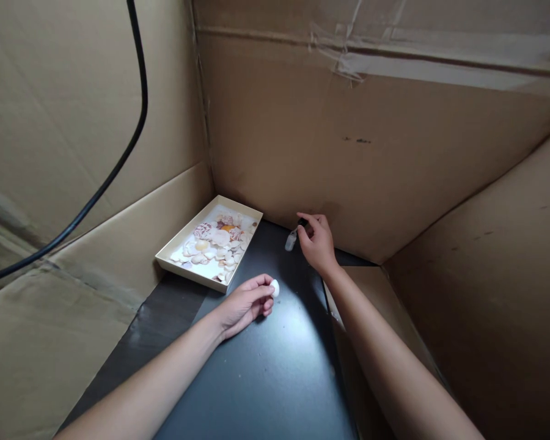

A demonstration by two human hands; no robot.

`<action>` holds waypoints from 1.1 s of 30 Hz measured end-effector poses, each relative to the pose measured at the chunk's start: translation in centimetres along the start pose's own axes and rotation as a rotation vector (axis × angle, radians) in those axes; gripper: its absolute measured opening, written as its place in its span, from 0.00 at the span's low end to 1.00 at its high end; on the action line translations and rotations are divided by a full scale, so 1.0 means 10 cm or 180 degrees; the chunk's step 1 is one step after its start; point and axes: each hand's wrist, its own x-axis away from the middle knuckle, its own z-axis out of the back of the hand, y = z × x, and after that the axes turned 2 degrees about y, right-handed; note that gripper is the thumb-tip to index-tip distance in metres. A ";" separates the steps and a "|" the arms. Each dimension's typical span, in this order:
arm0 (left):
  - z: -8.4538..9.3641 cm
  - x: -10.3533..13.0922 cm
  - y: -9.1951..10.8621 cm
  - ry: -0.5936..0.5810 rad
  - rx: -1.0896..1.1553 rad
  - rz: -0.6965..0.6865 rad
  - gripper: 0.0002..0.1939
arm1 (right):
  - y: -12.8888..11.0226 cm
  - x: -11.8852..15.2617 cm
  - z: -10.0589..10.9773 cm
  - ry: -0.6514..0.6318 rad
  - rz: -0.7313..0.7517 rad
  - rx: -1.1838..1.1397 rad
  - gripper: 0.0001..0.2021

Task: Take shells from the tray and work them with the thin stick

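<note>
Between the thumb and fingers of my left hand is a small white shell, held low over the dark table. My right hand is farther back, its thumb and index finger closed around a small black piece. Beside those fingertips is a small clear, whitish bottle, tilted; whether it is joined to the black piece is hard to tell. To the left, a shallow cream box holds several shells in white, striped and orange tones.
Cardboard walls enclose the dark table at the back and sides. A black cable hangs at the upper left. A cardboard flap lies along the right side, partly under my right forearm.
</note>
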 end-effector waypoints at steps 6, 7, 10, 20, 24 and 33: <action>0.00 -0.01 -0.01 0.0033 -0.0005 -0.0050 0.13 | 0.08 -0.01 -0.02 -0.0212 -0.0009 0.0059 0.16; 0.00 -0.01 -0.01 0.0046 -0.0001 -0.0062 0.13 | 0.09 -0.01 -0.02 -0.0246 -0.0019 0.0059 0.16; 0.00 -0.01 -0.02 0.0060 0.0023 -0.0081 0.13 | 0.12 0.00 -0.03 -0.0363 -0.0085 0.0073 0.15; 0.01 -0.02 -0.02 0.0005 0.0041 -0.0062 0.13 | 0.16 0.07 -0.10 -0.0272 -0.0165 0.0060 0.15; 0.02 -0.03 -0.03 -0.0003 0.0046 -0.0062 0.13 | 0.18 0.09 -0.14 -0.0362 -0.0206 0.0110 0.15; 0.00 -0.02 -0.01 -0.0013 0.0000 -0.0043 0.13 | 0.13 0.07 -0.11 -0.0151 -0.0150 0.0035 0.14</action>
